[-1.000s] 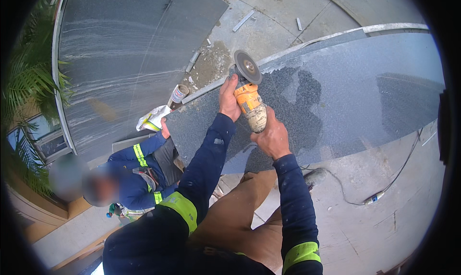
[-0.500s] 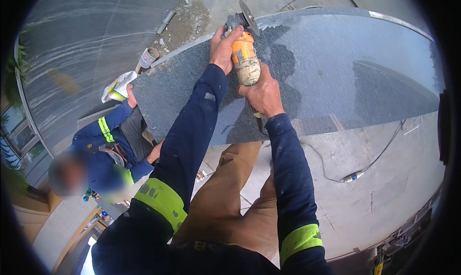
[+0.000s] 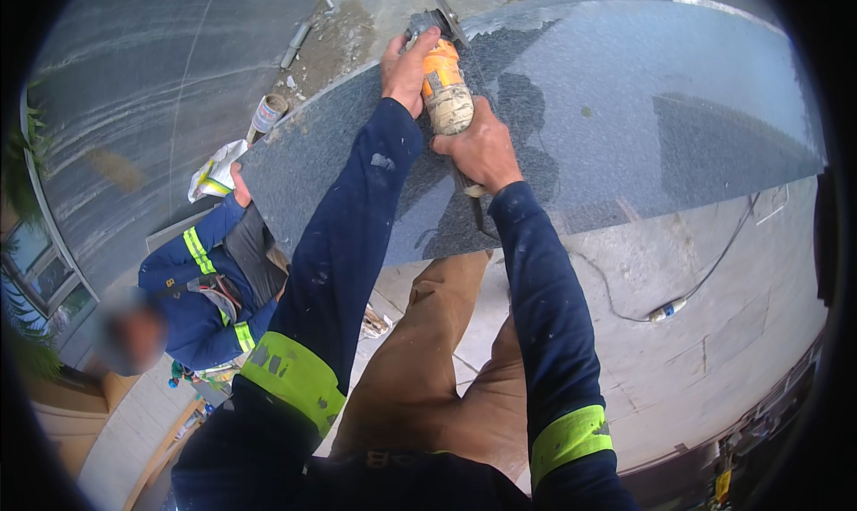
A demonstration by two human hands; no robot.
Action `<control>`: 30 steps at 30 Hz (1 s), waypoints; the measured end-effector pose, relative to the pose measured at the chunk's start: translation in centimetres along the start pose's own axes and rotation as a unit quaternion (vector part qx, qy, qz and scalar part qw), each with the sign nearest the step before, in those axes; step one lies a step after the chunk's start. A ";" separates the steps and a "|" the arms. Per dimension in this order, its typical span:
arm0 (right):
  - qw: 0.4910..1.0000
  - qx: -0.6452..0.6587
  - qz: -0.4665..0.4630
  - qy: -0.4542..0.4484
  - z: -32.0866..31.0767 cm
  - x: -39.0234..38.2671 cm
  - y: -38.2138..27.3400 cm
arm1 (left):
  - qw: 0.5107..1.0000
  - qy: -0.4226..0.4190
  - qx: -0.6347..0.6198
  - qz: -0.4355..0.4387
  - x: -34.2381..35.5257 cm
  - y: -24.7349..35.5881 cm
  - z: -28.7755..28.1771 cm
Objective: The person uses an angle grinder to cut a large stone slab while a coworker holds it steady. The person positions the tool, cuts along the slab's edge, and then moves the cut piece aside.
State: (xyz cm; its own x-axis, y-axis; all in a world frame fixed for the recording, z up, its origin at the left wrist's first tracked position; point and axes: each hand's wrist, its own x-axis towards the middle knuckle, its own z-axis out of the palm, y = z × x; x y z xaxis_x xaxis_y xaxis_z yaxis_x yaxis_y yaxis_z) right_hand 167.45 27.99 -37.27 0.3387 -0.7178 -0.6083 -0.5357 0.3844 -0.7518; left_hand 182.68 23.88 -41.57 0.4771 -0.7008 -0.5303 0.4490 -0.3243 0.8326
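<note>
Orange and cream grinder point(image 3: 445, 81) held in both hands above the far edge of a grey slab point(image 3: 616, 91). Left hand point(image 3: 404, 74): fingers closed about the tool's head end, thumb along the top. Right hand point(image 3: 483, 145): wrapped firmly around the rear grip.

Change over the last second: the disc point(image 3: 453, 18) has turned from nearly face-on to nearly edge-on to the camera; the viewpoint has also shifted. Judged meaning: the disc is now angled for work at that far edge rather than merely carried over the slab.

Unclear: whether the disc touches the stone, and whether it spins. Left fingertips largely hidden behind the tool. Power cord point(image 3: 482, 219) drops behind the right forearm; its full run cannot be followed. Co-worker point(image 3: 210, 270) at the slab's left end: one hand at the corner, the other not visible, the wearer's left arm being in front.
</note>
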 end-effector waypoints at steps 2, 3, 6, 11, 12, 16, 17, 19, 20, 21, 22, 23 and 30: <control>1.000 0.007 0.008 0.002 0.1 0.1 0.1 | 1.000 -0.002 -0.001 0.001 0.2 -0.1 -0.1; 1.000 0.011 0.012 0.002 0.3 0.1 0.2 | 1.000 -0.006 -0.001 0.001 0.3 -0.1 -0.1; 1.000 0.009 0.017 -0.003 0.3 0.2 0.2 | 1.000 -0.010 -0.001 0.001 0.2 -0.2 -0.1; 1.000 0.011 -0.001 0.000 0.2 0.1 -0.1 | 0.999 -0.040 0.009 -0.003 0.8 -0.1 -0.7; 1.000 0.009 0.000 0.001 0.2 0.2 -0.1 | 0.999 -0.038 0.009 -0.003 0.8 -0.1 -0.5; 1.000 0.006 0.002 0.001 0.1 0.3 0.0 | 1.000 -0.017 0.016 0.000 0.5 -0.1 -0.1; 1.000 0.007 0.004 -0.001 0.1 0.3 0.0 | 1.000 -0.017 0.014 -0.002 0.4 -0.1 0.0; 1.000 0.007 0.005 -0.003 0.0 0.4 0.0 | 1.000 -0.018 0.011 -0.003 0.4 0.0 0.0; 1.000 0.004 0.005 -0.003 0.1 0.4 0.0 | 1.000 -0.014 0.014 -0.001 0.4 0.0 0.1; 1.000 0.001 0.005 -0.003 0.1 0.5 0.0 | 1.000 -0.009 0.016 0.002 0.5 -0.1 0.1; 1.000 0.005 0.007 -0.003 0.1 0.5 0.0 | 1.000 -0.004 0.018 0.004 0.5 -0.1 0.1; 1.000 0.008 0.009 -0.004 0.0 0.5 0.0 | 1.000 -0.009 0.018 0.003 0.6 -0.2 0.1; 1.000 0.004 0.008 -0.003 0.0 0.5 0.0 | 0.999 -0.011 0.031 0.002 0.9 -0.3 -0.2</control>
State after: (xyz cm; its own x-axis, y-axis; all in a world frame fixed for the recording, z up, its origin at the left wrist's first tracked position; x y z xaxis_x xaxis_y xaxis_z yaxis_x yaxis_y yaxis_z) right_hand 167.67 27.65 -37.54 0.3352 -0.7072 -0.6225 -0.5347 0.4012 -0.7437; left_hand 183.13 23.49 -42.35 0.4624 -0.7159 -0.5231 0.3985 -0.3593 0.8439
